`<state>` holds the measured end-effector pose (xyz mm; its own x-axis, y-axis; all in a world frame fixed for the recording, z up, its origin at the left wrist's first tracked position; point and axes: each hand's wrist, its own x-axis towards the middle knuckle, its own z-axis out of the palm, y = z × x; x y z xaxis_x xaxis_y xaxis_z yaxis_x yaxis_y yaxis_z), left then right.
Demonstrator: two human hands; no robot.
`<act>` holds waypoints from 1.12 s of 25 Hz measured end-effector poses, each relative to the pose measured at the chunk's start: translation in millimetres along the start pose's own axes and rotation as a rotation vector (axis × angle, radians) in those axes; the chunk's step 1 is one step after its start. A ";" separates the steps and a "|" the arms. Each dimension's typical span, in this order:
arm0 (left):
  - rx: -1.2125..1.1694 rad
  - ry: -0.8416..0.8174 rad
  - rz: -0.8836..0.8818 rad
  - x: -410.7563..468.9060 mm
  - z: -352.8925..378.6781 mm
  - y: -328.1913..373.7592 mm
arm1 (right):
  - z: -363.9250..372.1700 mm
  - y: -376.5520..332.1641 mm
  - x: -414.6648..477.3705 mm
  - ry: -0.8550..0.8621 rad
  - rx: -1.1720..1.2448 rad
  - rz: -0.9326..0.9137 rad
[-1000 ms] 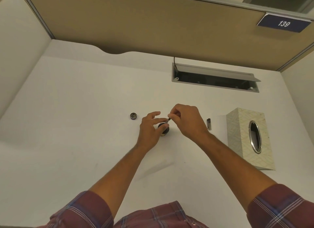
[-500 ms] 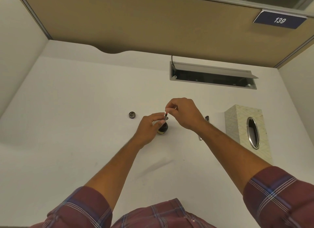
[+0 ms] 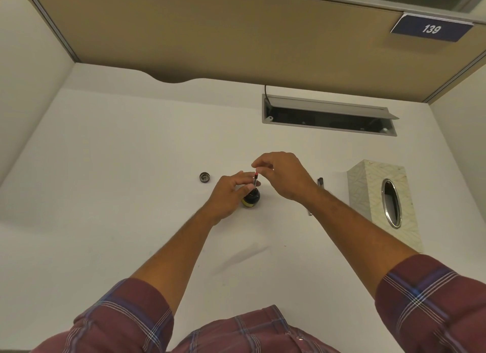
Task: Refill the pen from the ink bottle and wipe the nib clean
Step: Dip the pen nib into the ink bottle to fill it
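The pen (image 3: 255, 179) is held upright over the bottle (image 3: 252, 197), its lower end set at the bottle's mouth; whether the tip is dipped in ink cannot be told. Its red top is pinched in the grip of the right hand (image 3: 284, 176), thumb and fingertips closed together on it from above. The bottle, dark and round with a yellowish band low on its side, is stood on the bench (image 3: 131, 168). It is clasped by the left hand (image 3: 227, 194), whose grip is curled round its left side, the fingers reaching up beside the pen. A small dark lid (image 3: 204, 177) is laid on the bench to the left of that hand, apart from it. To the right, a slim dark piece (image 3: 320, 181) is laid on the bench, partly hidden by the right forearm. Farther right, a pale patterned tissue box (image 3: 381, 202) is stood. Behind, an open grey hatch (image 3: 328, 116) is set into the bench.
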<state>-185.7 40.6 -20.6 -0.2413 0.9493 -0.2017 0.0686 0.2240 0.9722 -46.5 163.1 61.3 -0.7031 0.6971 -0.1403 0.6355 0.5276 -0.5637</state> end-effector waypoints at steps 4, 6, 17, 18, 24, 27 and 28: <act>0.024 -0.008 0.022 -2.4 1.5 -0.9 | 2.8 0.5 0.0 0.028 -0.120 0.012; 0.020 -0.007 0.020 -3.0 1.9 -0.8 | 4.2 2.2 0.3 0.043 -0.132 0.012; 0.037 0.034 0.039 0.4 3.3 -4.7 | 1.8 1.5 -4.4 0.084 -0.267 -0.004; 0.042 0.038 0.043 0.6 3.5 -4.7 | 1.8 1.3 -4.6 0.093 -0.284 -0.007; 0.019 0.025 0.021 0.4 1.4 -5.1 | -0.9 3.6 -8.5 0.068 -0.249 -0.062; 0.037 0.026 -0.004 2.0 1.9 -8.1 | -2.5 2.1 -8.1 0.045 -0.286 -0.078; 0.039 0.025 -0.001 2.3 2.2 -9.1 | -2.6 1.4 -8.0 0.053 -0.312 -0.071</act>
<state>-184.7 41.2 -30.1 -0.2655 0.9432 -0.1995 0.1061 0.2343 0.9664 -39.1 159.5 63.7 -0.7371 0.6729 -0.0623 0.6581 0.6938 -0.2925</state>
